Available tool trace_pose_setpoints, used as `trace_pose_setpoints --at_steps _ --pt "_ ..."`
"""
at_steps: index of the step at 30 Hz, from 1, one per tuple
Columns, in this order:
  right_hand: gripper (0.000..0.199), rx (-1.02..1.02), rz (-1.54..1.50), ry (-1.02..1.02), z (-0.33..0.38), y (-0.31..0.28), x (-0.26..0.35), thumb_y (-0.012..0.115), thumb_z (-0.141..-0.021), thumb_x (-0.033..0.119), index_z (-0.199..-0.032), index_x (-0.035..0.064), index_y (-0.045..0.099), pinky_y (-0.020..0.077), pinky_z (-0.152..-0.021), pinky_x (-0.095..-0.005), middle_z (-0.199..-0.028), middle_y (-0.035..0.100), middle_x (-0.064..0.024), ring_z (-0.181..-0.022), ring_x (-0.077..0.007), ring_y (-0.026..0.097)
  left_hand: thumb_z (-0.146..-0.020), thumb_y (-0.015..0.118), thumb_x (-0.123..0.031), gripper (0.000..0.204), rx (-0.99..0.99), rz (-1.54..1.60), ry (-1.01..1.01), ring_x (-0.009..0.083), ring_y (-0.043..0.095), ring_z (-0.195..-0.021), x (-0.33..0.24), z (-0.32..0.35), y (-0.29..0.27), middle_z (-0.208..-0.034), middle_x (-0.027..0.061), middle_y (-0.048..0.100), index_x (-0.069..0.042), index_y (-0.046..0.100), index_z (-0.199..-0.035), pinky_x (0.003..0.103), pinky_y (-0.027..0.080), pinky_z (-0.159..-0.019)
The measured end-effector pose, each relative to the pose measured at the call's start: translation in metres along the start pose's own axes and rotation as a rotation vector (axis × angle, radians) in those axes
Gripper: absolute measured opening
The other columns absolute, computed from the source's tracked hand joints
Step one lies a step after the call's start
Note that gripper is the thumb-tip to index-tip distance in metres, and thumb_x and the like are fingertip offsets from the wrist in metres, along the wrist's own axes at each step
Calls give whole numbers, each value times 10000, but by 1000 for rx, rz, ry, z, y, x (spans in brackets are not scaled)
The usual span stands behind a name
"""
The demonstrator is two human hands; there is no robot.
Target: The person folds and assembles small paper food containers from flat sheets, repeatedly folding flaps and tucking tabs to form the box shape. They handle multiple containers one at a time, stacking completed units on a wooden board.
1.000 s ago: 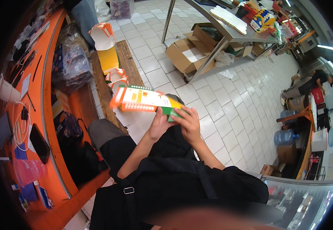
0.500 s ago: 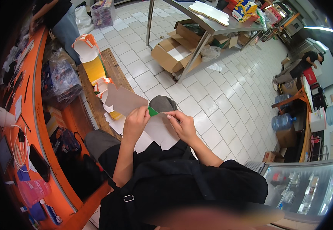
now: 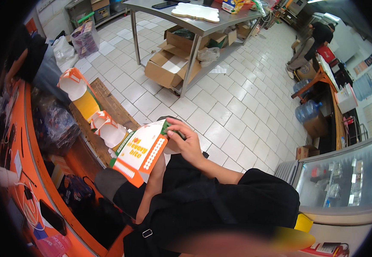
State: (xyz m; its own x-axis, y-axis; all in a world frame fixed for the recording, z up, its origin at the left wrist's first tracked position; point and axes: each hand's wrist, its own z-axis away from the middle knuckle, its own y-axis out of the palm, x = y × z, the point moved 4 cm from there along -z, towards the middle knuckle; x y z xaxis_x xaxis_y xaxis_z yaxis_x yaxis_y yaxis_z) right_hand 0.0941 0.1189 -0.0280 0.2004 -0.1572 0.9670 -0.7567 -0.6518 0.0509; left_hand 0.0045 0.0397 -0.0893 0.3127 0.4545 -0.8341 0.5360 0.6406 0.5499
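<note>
A cardboard food carton (image 3: pixel 139 147), white with orange and green edges and scalloped trim, is held tilted above my lap, its printed side facing up. My right hand (image 3: pixel 185 139) grips its green upper right corner between thumb and fingers. Behind the carton's lower right side, my left hand (image 3: pixel 157 168) shows only in part, its fingers hidden by the cardboard. Just left of the carton, a folded open-topped carton (image 3: pixel 111 135) stands on a wooden bench (image 3: pixel 109 96). Farther along the bench is another white, orange and yellow carton (image 3: pixel 75 90).
An orange counter (image 3: pixel 72 214) runs along my left, carrying a phone (image 3: pixel 52 217), a cable and a pink cup (image 3: pixel 53 245). Ahead stands a steel table (image 3: pixel 194 25) with cardboard boxes (image 3: pixel 162 68) beneath. A glass-fronted fridge (image 3: pixel 344 175) is at right. Two other people are farther off.
The carton has been turned from its plain inner side to its printed side. My left hand has gone behind it, and my right hand has moved to its corner. The view has shifted.
</note>
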Motion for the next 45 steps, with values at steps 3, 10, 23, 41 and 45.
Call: trace_pose_setpoints --at_steps 3,10,23,41,45 --pt "166 18 31 -50 6 2 0 597 -842 58 -989 -6 641 399 -946 -315 -1242 536 -143 -1122 -204 518 -884 578 -86 438 27 58 57 161 524 -1070 5 2 -6 -1195 73 511 -54 404 -1285 290 451 -903" --pt "371 146 344 -266 19 12 -2 536 -823 -13 -1191 17 563 407 -941 -343 -1241 540 -159 -1117 -325 530 -895 581 -133 306 -122 -91 31 163 543 -1017 13 4 -23 -1143 85 554 1 526 -1164 294 447 -879" --pt "502 451 606 -596 3 5 37 691 -696 132 -1184 157 580 423 -933 -398 -1238 537 -124 -1115 -316 524 -811 676 -150 226 171 -1102 850 182 592 -787 -29 23 34 -837 80 615 4 594 -955 315 459 -658" --pt "327 145 539 -713 2 4 46 603 -730 -3 -1046 79 630 533 -688 -292 -989 661 -87 -823 -234 661 -790 678 18 211 -55 -296 437 145 627 -760 -72 12 3 -861 127 635 31 513 -921 241 517 -689" --pt "277 97 419 -553 10 8 40 558 -816 -17 -1086 33 597 522 -663 -298 -956 661 -122 -788 -246 659 -793 670 16 146 -176 -672 795 209 646 -751 -76 14 -1 -850 148 650 41 558 -883 304 525 -683"
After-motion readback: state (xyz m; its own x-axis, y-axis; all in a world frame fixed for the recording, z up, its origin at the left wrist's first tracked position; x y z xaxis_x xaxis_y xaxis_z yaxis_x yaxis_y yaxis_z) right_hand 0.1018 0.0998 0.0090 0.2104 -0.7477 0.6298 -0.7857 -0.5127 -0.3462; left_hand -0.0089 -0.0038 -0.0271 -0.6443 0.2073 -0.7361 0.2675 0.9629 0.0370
